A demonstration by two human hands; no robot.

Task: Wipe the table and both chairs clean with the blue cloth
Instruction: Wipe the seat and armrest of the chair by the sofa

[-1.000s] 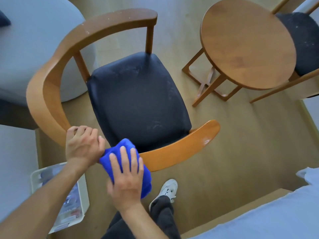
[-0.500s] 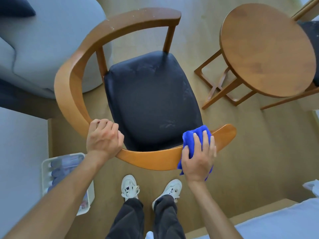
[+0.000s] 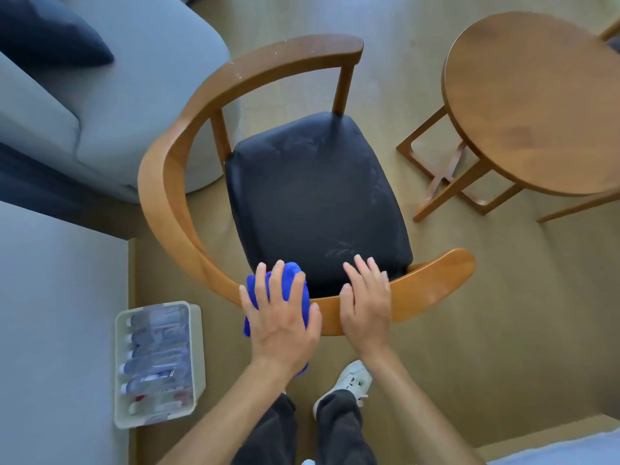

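Bare forearms, no sleeves, dark grey trousers (image 3: 339,431), white sneaker (image 3: 349,380) w/ dark accents

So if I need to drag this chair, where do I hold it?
Probably the curved wooden rail, from above on your own side. It arcs right in front of you and the right hand already rests on it beside the left hand pressing the cloth. It is flat and narrow enough for fingers to wrap over, towards the seat.

home lounge: sofa (image 3: 134,95), armchair (image 3: 188,182)
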